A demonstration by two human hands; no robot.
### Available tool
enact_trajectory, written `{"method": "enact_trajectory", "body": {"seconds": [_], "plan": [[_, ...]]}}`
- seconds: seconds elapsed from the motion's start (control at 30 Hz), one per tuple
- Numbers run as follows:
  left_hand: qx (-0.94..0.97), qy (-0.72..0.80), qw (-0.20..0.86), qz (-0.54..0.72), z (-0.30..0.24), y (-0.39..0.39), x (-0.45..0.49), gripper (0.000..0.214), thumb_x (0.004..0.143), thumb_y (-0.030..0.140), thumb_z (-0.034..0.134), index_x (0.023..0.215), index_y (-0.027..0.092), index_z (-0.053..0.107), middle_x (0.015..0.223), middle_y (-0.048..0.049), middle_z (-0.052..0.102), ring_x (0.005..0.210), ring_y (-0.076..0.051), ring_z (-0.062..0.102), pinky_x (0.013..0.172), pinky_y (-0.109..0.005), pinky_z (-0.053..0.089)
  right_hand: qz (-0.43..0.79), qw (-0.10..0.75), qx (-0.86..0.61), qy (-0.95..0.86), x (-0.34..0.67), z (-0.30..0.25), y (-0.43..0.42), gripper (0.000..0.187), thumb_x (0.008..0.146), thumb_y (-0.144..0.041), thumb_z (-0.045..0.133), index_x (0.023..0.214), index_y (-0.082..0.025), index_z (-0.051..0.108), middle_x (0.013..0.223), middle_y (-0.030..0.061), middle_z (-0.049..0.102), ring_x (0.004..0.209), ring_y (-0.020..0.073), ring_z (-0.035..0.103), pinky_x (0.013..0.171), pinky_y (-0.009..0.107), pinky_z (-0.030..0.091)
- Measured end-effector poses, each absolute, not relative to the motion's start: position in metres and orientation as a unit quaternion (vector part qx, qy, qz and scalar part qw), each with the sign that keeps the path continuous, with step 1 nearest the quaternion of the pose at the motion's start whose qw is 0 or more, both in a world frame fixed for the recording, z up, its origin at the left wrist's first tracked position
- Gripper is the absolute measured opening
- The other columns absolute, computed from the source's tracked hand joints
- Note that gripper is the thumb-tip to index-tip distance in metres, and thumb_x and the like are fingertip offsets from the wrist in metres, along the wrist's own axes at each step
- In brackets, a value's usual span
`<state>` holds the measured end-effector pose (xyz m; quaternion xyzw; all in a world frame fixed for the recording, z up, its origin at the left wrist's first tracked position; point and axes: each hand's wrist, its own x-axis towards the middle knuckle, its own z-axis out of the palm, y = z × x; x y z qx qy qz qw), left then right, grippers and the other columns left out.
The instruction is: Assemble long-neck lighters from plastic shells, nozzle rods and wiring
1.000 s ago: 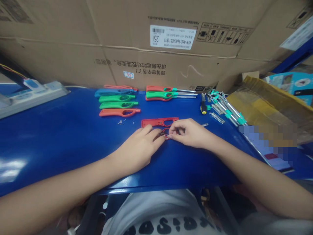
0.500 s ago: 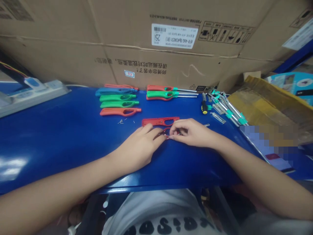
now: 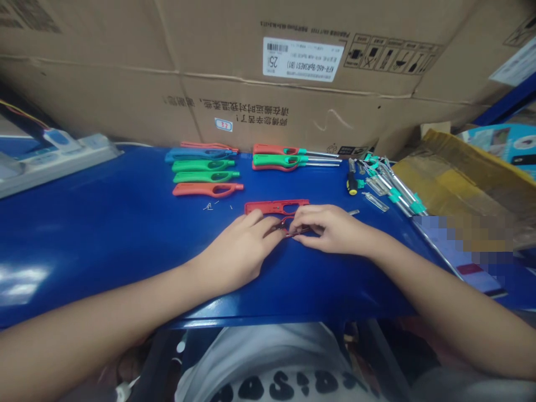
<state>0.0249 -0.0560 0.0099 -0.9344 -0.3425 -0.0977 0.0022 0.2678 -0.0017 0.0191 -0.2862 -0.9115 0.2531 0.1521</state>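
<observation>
Close to the table's front, my left hand (image 3: 240, 245) grips a red lighter handle half (image 3: 287, 220), mostly covered by the fingers. My right hand (image 3: 335, 229) is closed at the handle half's other end, thumb and fingers pinched at its loop opening. Whether a small part sits between those fingertips is hidden. Just behind both hands lies a second red handle half (image 3: 264, 207), inner side up. A few tiny metal pieces (image 3: 208, 206), likely screws or pins, lie to its left.
At the back left are several coloured lighter handles (image 3: 205, 190); beside them, lighters with metal tubes (image 3: 274, 162). A yellow-black screwdriver (image 3: 352, 184), clear fuel tanks (image 3: 376, 202) and metal tubes (image 3: 402, 195) lie right. A power strip (image 3: 75, 156) sits left, a cardboard wall (image 3: 218, 56) behind.
My right fingertips have shifted slightly at the loop of the red handle half. My left hand keeps its hold, and the camera view has moved a little.
</observation>
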Motion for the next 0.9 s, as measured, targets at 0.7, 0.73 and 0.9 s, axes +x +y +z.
{"method": "enact_trajectory", "body": {"seconds": [0.7,0.73,0.9], "plan": [[-0.927,-0.355,-0.026,-0.121,0.012,-0.055,0.026,0.042,0.093,0.003,0.046,0.131,0.016,0.055,0.131,-0.0100,0.061,0.115,-0.027,0.051,0.101,-0.044,0.049,0.308,0.161,-0.279,-0.895,0.277,0.025,0.006,0.005,0.086,-0.019,0.067,0.083,-0.015,0.069,0.088,0.0020,0.060,0.060,0.0067,0.047,0.059,0.022,0.041],[-0.928,-0.353,-0.024,-0.122,0.012,-0.055,0.026,0.044,0.092,0.002,0.046,0.133,0.018,0.055,0.133,-0.0101,0.060,0.116,-0.027,0.051,0.101,-0.044,0.049,0.299,0.156,-0.285,-0.897,0.276,0.026,0.005,0.004,0.085,-0.018,0.067,0.088,-0.016,0.069,0.090,0.0021,0.061,0.059,0.0066,0.047,0.059,0.022,0.041],[-0.929,-0.350,-0.021,-0.117,0.010,-0.055,0.025,0.053,0.090,0.001,0.047,0.138,0.020,0.054,0.135,-0.0104,0.059,0.118,-0.028,0.051,0.101,-0.046,0.050,0.258,0.129,-0.294,-0.911,0.274,0.030,0.002,0.010,0.084,-0.014,0.066,0.094,-0.016,0.067,0.091,0.0019,0.059,0.061,0.0072,0.045,0.060,0.022,0.038]]}}
